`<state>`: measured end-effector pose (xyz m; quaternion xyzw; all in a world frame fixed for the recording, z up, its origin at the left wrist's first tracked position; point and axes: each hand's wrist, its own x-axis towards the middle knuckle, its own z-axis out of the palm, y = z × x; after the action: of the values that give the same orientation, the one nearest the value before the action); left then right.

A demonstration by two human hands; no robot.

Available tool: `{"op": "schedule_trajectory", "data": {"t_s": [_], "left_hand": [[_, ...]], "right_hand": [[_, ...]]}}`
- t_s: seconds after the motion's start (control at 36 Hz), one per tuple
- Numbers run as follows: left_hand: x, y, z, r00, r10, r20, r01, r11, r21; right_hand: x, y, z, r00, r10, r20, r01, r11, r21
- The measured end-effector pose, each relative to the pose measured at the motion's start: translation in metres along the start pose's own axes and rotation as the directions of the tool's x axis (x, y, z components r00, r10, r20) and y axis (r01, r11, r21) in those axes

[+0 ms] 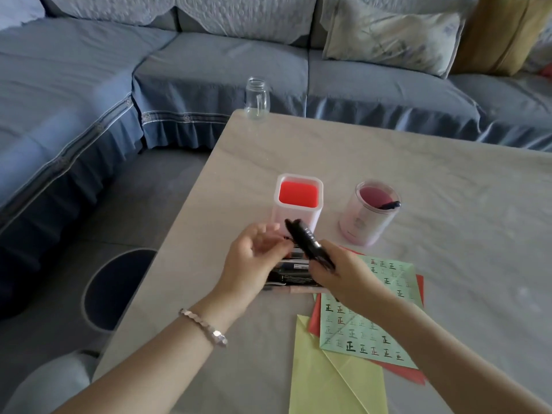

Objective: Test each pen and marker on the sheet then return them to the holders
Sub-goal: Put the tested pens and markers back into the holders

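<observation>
Background: blue-grey sofa (209, 70) wraps round the far and left sides, with a patterned pillow (394, 34) and a mustard cushion (501, 34) at the right end. Pale tabletop (448, 204) in the foreground; clear glass jar (257, 98) stands upright at its far corner, no lid.

Holders: white square holder (297, 201) with a red interior stands upright mid-table. Pink round holder (369, 212) is to its right, apart from it, with one black pen (388, 205) leaning inside against the rim.

Right hand (343, 276): grip closed round the lower part of a black marker (304, 239). Marker is raised off the tabletop and tilted, with its free end pointing up and left, in front of the white square holder.

Left hand (260, 258): palm turned up, fingers loosely curled just beside the marker's middle. Contact with the marker cannot be told, so the state of this grip is uncertain. Bracelet (206, 327) on the left wrist.

Under both hands: pile of pens (295, 274) lying flat on the tabletop, partly hidden; count not readable.

Paper: green sheet (367, 324), to the right of the pile and partly under the right forearm, carries rows of small handwritten test marks in dark and red ink. It lies on a red sheet (316, 315). Yellow sheet (322, 377) is at the near edge, tucked partly under both.
</observation>
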<state>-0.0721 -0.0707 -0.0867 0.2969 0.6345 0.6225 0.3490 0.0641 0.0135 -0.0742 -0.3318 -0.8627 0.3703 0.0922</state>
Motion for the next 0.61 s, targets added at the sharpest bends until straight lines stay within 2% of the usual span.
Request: {"op": "schedule_trajectory", "data": {"t_s": [0.03,0.06,0.11,0.17,0.22,0.31,0.36,0.44,0.5,0.56,0.61], "left_hand": [[-0.001,0.008,0.004,0.996,-0.067,0.054,0.072,0.993,-0.093],[-0.003,0.015,0.006,0.987,-0.094,0.127,0.108,0.988,-0.110],[-0.007,0.025,0.013,0.966,-0.046,0.253,0.061,0.997,-0.052],[-0.010,0.032,0.021,0.950,0.022,0.312,-0.022,1.000,-0.002],[-0.012,0.036,0.028,0.950,0.032,0.310,-0.041,0.999,0.020],[-0.012,0.039,0.033,0.945,0.040,0.325,-0.055,0.998,0.038],[-0.010,0.043,0.034,0.941,0.136,0.309,-0.170,0.982,0.087],[0.002,0.054,0.028,0.922,0.367,0.124,-0.386,0.902,0.194],[0.016,0.065,0.022,0.864,0.504,-0.003,-0.485,0.832,0.269],[0.031,0.076,0.018,0.798,0.600,-0.067,-0.562,0.778,0.281],[0.047,0.079,0.016,0.775,0.624,-0.101,-0.572,0.761,0.307]], "right_hand": [[-0.004,-0.002,-0.004,0.999,0.017,0.029,-0.020,0.992,0.122],[-0.009,-0.006,-0.009,0.997,0.016,0.069,-0.032,0.972,0.231],[-0.017,-0.012,-0.015,0.990,-0.011,0.140,-0.045,0.920,0.390],[-0.025,-0.016,-0.018,0.978,-0.020,0.205,-0.076,0.889,0.451],[-0.029,-0.017,-0.019,0.971,-0.021,0.239,-0.093,0.885,0.456],[-0.030,-0.015,-0.018,0.976,0.012,0.220,-0.104,0.906,0.411],[-0.029,-0.009,-0.015,0.992,0.029,0.121,-0.067,0.946,0.318],[-0.029,0.005,-0.010,0.998,0.066,-0.011,-0.064,0.990,0.127],[-0.032,0.012,-0.011,0.994,0.057,-0.093,-0.056,0.998,0.005],[-0.033,0.018,-0.010,0.990,0.024,-0.137,-0.032,0.998,-0.058],[-0.033,0.022,-0.007,0.992,-0.007,-0.124,-0.006,0.994,-0.107]]}}
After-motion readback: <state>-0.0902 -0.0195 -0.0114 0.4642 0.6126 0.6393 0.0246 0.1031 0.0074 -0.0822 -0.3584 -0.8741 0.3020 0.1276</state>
